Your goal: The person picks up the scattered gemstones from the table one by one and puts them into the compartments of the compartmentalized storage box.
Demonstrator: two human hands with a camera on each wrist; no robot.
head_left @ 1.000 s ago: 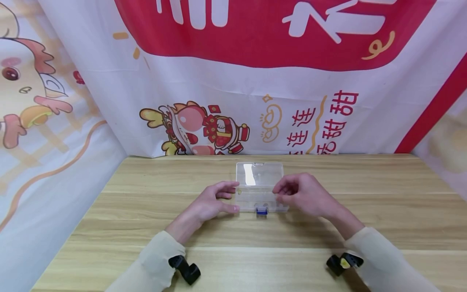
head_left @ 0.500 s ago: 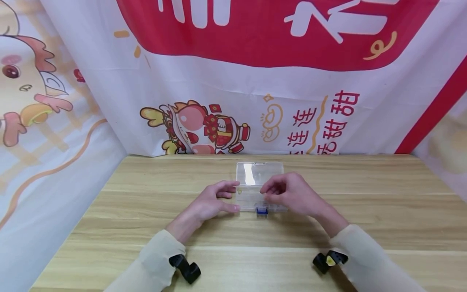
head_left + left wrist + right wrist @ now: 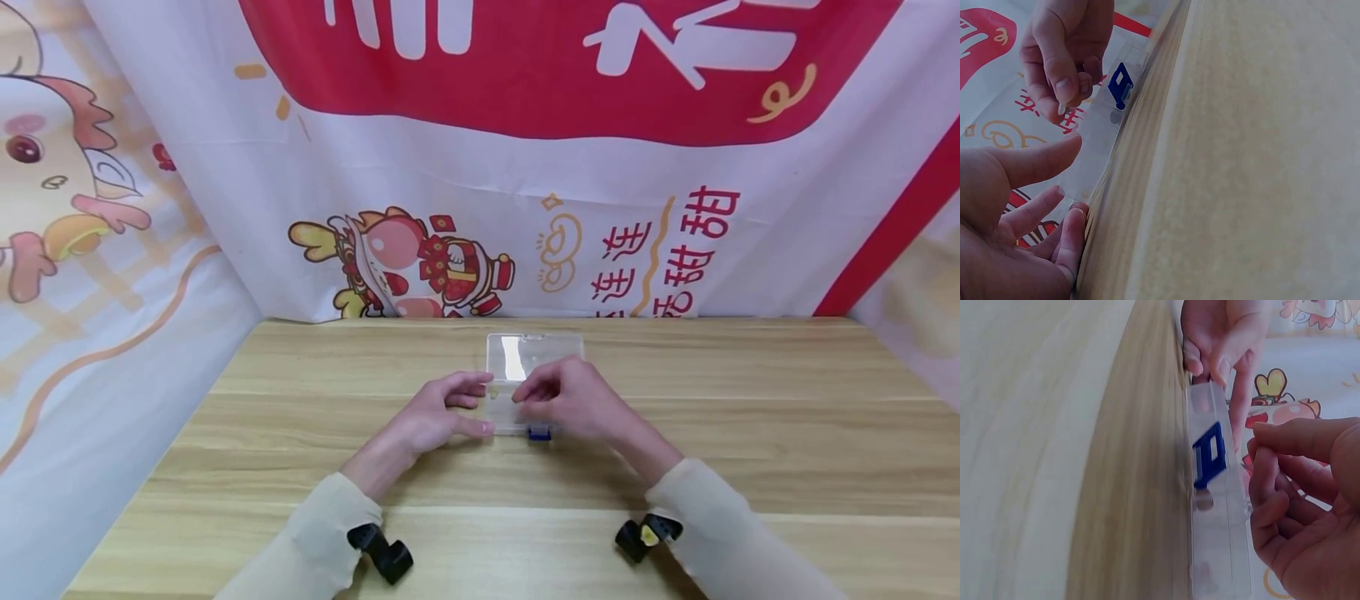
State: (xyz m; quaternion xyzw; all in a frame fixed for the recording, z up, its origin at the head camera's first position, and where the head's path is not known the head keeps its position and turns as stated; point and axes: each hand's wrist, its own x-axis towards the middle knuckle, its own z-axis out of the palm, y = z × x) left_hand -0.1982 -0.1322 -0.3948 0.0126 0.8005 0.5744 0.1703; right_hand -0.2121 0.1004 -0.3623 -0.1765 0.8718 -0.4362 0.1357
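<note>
A clear plastic box [image 3: 504, 421] lies on the table with its transparent lid [image 3: 551, 346] swung back. Its blue latch [image 3: 1211, 456] hangs at the front edge. My left hand [image 3: 442, 408] holds the box's left end, thumb at the front corner and index finger near the hinge side. Over the box's middle, my right hand [image 3: 573, 400] pinches a tiny clear piece [image 3: 1062, 109] between thumb and index finger; its kind is too small to tell. A small yellowish spot [image 3: 493, 393] shows at the box's back left. The right hand hides part of the box.
The wood-grain table [image 3: 360, 358] extends around the box. A printed cloth [image 3: 450, 158] hangs behind the table, and another patterned cloth [image 3: 150, 233] stands along the left side. Black wrist cameras [image 3: 382, 554] sit on both sleeves.
My right hand has moved leftward from the box's right end to over its middle, fingers still pinched. The left hand and box have stayed in place.
</note>
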